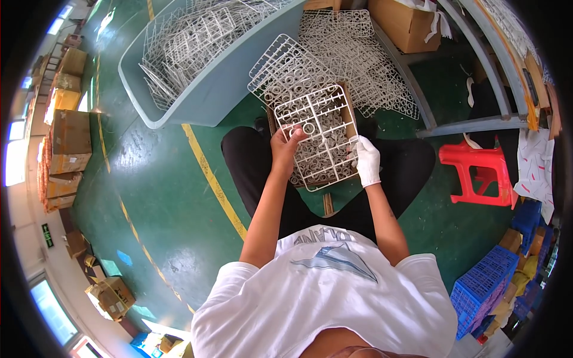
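A white plastic sprue frame (320,124) is held tilted above a cardboard box (347,113) between my knees. My bare left hand (284,148) is closed on its left side, thumb near a round ring (308,127) still joined to the frame. On the right edge, my right hand (367,160), in a white glove, grips the frame with its fingers partly hidden. Many loose grey-white rings fill the box under the frame. Just beyond the box lies another frame (286,62), full of rings, on a heap of similar frames (364,71).
A large blue-grey tub (209,98) piled with white frames stands at the far left. To the right are a metal rack leg (471,124), a red plastic stool (477,173) and a blue crate (483,283). An open cardboard box (406,27) sits at the back.
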Tool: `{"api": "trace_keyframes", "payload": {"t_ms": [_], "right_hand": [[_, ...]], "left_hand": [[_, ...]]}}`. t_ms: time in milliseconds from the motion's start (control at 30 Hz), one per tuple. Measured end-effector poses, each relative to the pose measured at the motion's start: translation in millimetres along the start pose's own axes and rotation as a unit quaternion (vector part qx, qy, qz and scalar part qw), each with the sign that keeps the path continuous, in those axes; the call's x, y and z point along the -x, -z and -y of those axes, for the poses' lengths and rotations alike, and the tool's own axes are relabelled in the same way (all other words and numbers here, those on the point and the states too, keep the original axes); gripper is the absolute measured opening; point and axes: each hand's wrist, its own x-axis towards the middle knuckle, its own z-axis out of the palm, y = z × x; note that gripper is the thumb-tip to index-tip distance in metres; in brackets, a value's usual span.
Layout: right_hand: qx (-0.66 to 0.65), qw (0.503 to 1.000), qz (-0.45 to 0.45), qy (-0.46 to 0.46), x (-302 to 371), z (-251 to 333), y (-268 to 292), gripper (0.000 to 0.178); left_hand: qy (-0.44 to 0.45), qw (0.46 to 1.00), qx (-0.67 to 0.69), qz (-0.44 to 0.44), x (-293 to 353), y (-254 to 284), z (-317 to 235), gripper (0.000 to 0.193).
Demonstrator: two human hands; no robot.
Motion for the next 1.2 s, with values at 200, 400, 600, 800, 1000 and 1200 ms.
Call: {"api": "trace_keyframes", "payload": {"t_ms": [200, 400, 600, 800, 1000, 1200], "right_hand": [[-0.014, 1.0, -0.014, -0.02, 0, -1, 1, 0.019], [0.018, 0.999, -0.029, 0.026, 2, -3, 5, 0.019], [0.133, 0.987, -0.031, 0.08, 17, 16, -4, 0.019], [0.13, 0.987, -0.038, 0.091, 17, 21, -6, 0.019], [0.159, 0.979, -0.064, 0.111, 13, 19, -2, 0.017], [0.145, 0.983, -0.046, 0.102, 11, 13, 1, 0.018]], "left_hand": [[0.014, 0.999, 0.028, 0.018, 0, 5, 5, 0.025], [0.098, 0.983, 0.125, 0.096, 2, -1, -9, 0.023], [0.122, 0.988, 0.077, 0.063, -3, -8, -10, 0.03], [0.117, 0.985, 0.105, 0.072, -3, -5, -4, 0.022], [0.11, 0.97, 0.12, 0.182, -2, -7, -12, 0.028], [0.133, 0.951, 0.174, 0.219, -2, -6, -7, 0.028]]}}
